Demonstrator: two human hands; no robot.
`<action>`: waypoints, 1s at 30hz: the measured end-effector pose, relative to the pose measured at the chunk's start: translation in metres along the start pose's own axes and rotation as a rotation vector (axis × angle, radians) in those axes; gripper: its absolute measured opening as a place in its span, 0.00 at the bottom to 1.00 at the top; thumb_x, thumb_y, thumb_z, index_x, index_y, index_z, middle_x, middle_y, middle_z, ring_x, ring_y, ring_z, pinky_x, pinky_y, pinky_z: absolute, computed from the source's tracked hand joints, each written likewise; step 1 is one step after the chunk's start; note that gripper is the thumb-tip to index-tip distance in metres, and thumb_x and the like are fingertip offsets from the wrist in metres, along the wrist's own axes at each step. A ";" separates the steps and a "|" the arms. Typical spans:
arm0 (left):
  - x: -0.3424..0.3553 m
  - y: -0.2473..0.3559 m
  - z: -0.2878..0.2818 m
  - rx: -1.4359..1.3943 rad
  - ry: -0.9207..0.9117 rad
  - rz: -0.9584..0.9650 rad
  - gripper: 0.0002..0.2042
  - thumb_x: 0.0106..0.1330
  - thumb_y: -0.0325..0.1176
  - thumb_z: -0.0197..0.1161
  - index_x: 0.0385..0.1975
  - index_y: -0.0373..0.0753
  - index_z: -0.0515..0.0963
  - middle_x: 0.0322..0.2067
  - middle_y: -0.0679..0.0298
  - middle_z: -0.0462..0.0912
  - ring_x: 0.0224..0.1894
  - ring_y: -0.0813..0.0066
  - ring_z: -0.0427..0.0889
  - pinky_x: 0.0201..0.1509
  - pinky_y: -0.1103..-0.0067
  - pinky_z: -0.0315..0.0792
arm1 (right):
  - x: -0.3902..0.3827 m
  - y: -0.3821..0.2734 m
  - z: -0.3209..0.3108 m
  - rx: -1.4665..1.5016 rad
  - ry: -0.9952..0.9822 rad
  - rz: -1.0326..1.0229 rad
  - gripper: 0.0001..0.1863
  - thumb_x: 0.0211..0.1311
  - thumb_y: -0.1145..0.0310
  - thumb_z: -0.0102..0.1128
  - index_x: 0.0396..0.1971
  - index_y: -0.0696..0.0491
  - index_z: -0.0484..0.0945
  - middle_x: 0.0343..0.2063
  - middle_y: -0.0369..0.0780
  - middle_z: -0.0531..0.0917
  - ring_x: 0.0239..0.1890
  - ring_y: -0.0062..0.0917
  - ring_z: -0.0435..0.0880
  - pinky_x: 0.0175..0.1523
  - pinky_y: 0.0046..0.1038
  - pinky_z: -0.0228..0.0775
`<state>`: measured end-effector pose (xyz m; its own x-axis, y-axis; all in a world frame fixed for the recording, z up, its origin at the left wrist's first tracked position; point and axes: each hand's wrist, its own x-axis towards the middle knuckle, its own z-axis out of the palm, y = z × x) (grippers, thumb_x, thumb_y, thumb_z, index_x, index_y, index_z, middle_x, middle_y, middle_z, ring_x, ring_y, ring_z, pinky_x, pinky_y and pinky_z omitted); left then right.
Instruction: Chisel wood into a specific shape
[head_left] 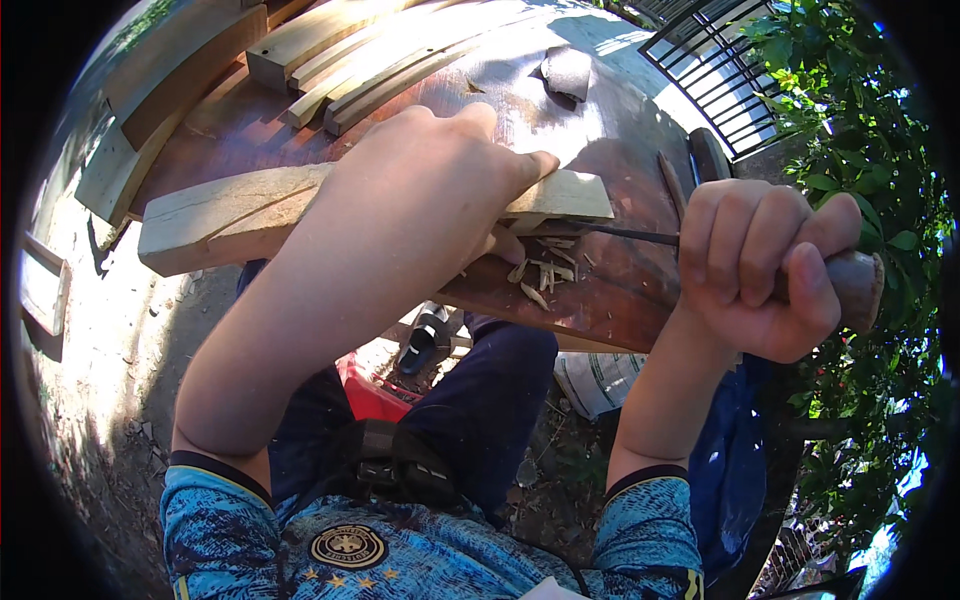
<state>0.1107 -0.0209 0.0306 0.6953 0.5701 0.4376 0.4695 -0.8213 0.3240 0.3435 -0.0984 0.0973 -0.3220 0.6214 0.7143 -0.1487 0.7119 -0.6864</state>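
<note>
A pale wooden beam [250, 208] lies across a reddish-brown worktable [620, 290], with a slanted line or split along its left part. My left hand [450, 150] is closed over the beam's right half, the index finger stretched along its top and the thumb lower on the near side. Wrapped round a thick wooden handle [856, 285], my right hand [765, 265] holds a chisel [640, 236]. Its thin dark blade points left and meets the beam's near side by my left thumb; the tip is hidden there. Curled wood chips [548, 275] lie just below.
Several wooden strips [370, 60] are stacked on the table's far left, beside larger curved boards [185, 75]. A curled grey sheet [567, 73] lies at the back. A dark-handled tool [708, 155] rests at the right edge. Leafy plants [870, 200] and a metal gate [715, 65] stand beyond.
</note>
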 end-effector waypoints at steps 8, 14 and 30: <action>-0.002 -0.003 0.002 0.016 0.031 0.016 0.31 0.55 0.37 0.80 0.63 0.51 0.84 0.39 0.54 0.80 0.43 0.53 0.84 0.50 0.62 0.78 | 0.007 0.006 0.005 -0.032 -0.110 -0.071 0.06 0.73 0.69 0.52 0.35 0.47 0.65 0.19 0.30 0.72 0.17 0.17 0.69 0.25 0.24 0.65; 0.002 0.001 -0.001 0.036 -0.050 -0.033 0.31 0.56 0.39 0.80 0.63 0.51 0.83 0.36 0.54 0.77 0.42 0.52 0.83 0.46 0.59 0.74 | 0.021 0.007 -0.012 0.105 -0.172 0.098 0.04 0.76 0.69 0.44 0.38 0.48 0.66 0.19 0.31 0.68 0.18 0.18 0.66 0.29 0.27 0.63; -0.001 0.003 -0.004 0.030 -0.024 -0.031 0.31 0.53 0.40 0.81 0.62 0.53 0.85 0.34 0.56 0.77 0.39 0.53 0.83 0.44 0.61 0.75 | 0.008 -0.007 0.010 0.035 -0.270 -0.055 0.09 0.67 0.74 0.60 0.32 0.49 0.68 0.16 0.32 0.74 0.11 0.19 0.68 0.18 0.24 0.64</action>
<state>0.1091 -0.0239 0.0338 0.6925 0.5953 0.4074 0.5070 -0.8034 0.3122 0.3325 -0.1012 0.1067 -0.5496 0.4690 0.6914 -0.2035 0.7275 -0.6552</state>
